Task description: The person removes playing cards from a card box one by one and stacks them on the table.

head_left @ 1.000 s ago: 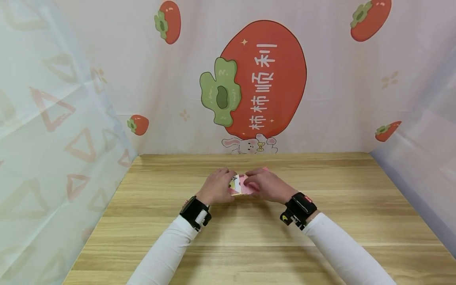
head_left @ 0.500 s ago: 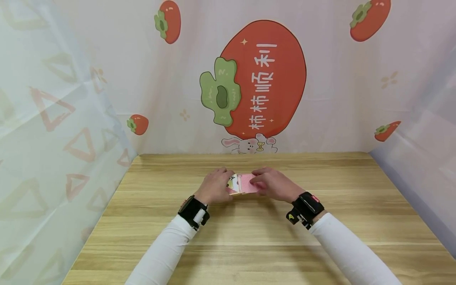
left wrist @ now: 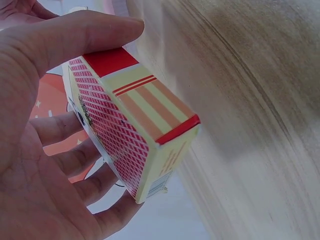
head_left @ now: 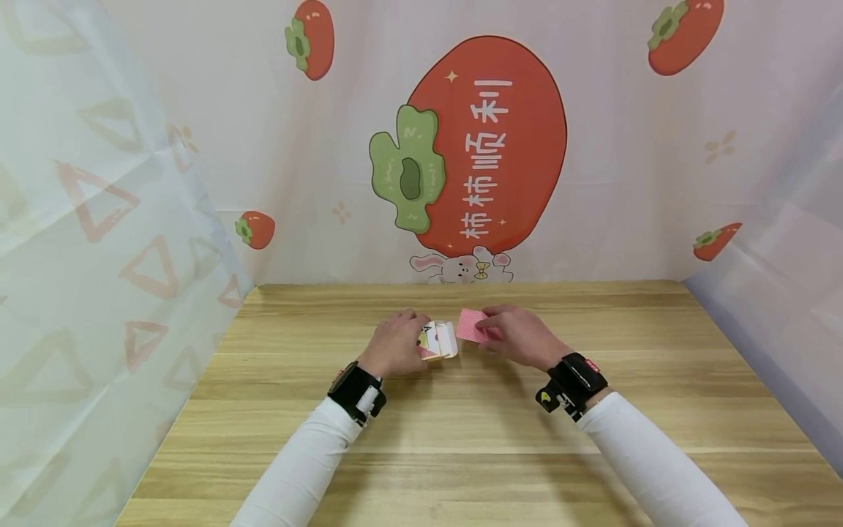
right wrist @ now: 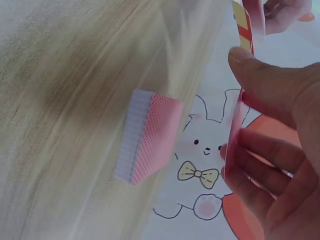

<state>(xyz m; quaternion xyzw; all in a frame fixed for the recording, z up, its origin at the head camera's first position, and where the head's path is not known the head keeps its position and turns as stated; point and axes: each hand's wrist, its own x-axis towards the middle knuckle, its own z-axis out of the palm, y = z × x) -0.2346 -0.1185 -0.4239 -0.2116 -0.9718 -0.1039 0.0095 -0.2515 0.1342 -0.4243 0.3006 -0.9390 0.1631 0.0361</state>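
Observation:
My left hand grips a playing-card box, its white end flap sticking out toward the right. In the left wrist view the thumb lies along the top of this box, with the fingers along its other side; red lattice print, stripes and a barcode show. My right hand pinches a pink-backed playing card, a short gap from the flap. Seen edge-on in the right wrist view, the card is thin between thumb and fingers. A stack of pink-backed cards lies on the table nearby.
The light wood table stretches to a printed cloth backdrop with persimmons and a rabbit. Cloth also hangs along the left and right sides. Each wrist carries a black strapped camera, such as the right-hand camera.
My right hand has drawn the pink card rightward off the box's end, uncovering the white flap and leaving a gap. My left hand, with the box, has hardly moved.

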